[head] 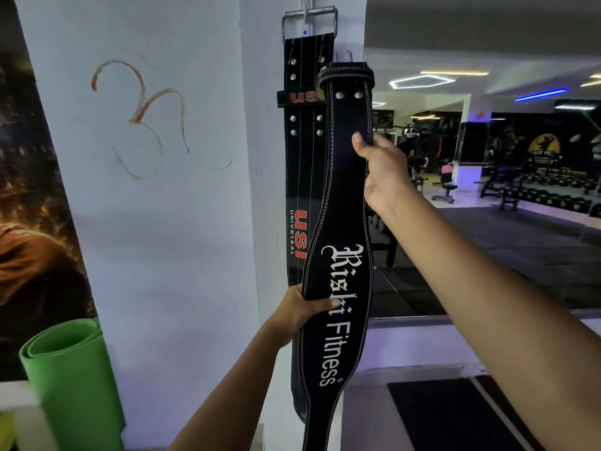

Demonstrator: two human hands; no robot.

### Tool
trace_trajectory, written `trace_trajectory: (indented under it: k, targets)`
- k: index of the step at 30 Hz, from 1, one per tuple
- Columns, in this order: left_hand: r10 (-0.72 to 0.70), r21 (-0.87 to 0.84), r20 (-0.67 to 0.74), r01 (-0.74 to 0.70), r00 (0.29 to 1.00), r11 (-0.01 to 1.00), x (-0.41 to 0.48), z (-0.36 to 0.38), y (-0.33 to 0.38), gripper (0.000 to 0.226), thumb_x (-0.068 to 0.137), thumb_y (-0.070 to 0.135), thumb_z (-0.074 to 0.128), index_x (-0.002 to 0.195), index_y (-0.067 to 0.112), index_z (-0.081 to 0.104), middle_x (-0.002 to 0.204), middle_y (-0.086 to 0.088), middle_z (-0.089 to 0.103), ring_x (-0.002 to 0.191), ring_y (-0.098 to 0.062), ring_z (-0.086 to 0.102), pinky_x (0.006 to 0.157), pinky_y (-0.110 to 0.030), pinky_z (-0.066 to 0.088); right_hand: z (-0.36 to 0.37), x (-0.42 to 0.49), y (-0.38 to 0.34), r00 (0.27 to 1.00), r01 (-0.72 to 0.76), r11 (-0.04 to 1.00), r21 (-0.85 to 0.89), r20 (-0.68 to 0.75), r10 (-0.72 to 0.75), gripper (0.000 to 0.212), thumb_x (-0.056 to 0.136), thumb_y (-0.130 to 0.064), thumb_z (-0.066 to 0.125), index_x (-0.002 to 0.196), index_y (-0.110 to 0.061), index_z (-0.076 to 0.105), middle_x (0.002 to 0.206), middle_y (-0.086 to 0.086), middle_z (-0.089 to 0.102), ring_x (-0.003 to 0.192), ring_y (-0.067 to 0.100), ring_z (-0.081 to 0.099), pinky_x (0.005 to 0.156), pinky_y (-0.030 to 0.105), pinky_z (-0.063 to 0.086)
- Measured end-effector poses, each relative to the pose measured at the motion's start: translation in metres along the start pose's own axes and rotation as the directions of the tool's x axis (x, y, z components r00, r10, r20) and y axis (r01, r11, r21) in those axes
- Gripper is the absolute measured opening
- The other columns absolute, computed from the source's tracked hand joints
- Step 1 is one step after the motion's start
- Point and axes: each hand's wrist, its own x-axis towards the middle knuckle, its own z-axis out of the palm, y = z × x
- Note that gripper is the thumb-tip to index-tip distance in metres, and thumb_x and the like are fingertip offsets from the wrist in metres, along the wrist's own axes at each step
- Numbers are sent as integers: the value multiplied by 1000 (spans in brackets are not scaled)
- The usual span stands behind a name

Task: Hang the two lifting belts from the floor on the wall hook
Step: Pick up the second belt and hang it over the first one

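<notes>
A black belt with red "USI" lettering [300, 164] hangs down the white pillar by its metal buckle [309, 19], which sits over the wall hook [307, 8]. In front of it I hold a second black belt with white "Fitness" lettering [338, 255] upright. My right hand [379, 164] grips its upper right edge below the rivets. My left hand [297, 312] grips its wide middle part from the left. The top end of this belt [346, 76] is level with the pillar's right edge, below the hook; its buckle is hidden behind it.
A rolled green mat [68, 379] stands at lower left against a poster [29, 206]. To the right a large mirror [487, 190] reflects the gym with benches and dumbbell racks. A dark floor mat [448, 415] lies at lower right.
</notes>
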Motion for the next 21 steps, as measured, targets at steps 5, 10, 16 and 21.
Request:
trace_trajectory:
  k: [5, 10, 16, 21]
  targets:
    - [135, 74, -117, -127, 984, 989, 6, 5, 41, 38, 91, 37, 54, 103, 2, 63, 95, -9, 72, 88, -22, 72, 77, -29, 59, -1, 0, 3, 1000, -10, 1000, 30, -26, 11, 44, 88, -9, 60, 130, -7, 49, 141, 8, 49, 135, 20, 37, 114, 38, 23]
    - [416, 33, -200, -419, 887, 908, 28, 10, 151, 50, 95, 45, 41, 114, 4, 63, 106, -13, 70, 99, -24, 68, 91, -37, 54, 2, -1, 9, 999, -32, 996, 82, 35, 29, 15, 87, -6, 60, 101, -11, 59, 102, 2, 67, 104, 21, 62, 92, 34, 45]
    - [448, -115, -235, -482, 863, 869, 39, 13, 201, 23, 95, 31, 50, 88, 13, 63, 91, -9, 68, 90, -24, 64, 95, -45, 51, 5, 3, 15, 990, 37, 995, 91, 129, -48, 11, 88, -9, 59, 82, -16, 65, 82, 3, 66, 80, 20, 64, 82, 36, 54]
    - [492, -102, -226, -522, 841, 847, 40, 13, 202, 21, 97, 29, 48, 85, 17, 61, 87, -1, 67, 83, -15, 63, 89, -37, 51, -19, 0, 36, 968, 45, 999, 7, 245, -45, 34, 89, -4, 55, 124, -7, 53, 99, -4, 63, 98, 12, 60, 98, 30, 43]
